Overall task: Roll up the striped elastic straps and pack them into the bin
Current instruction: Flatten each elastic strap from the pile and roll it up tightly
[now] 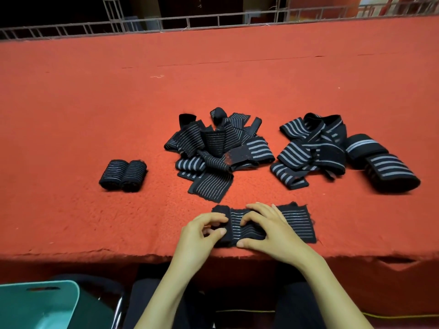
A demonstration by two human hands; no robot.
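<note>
A teal bin sits at the near left, below the edge of the red-covered table. Two rolled straps lie side by side and touching on the left of the table, with a loose pile at centre. At the near edge, the left hand and right hand, close together, grip a partly rolled strap, its flat end trailing right. A second pile lies far right.

Left hand and right hand together — fingers curled on strap.
</note>
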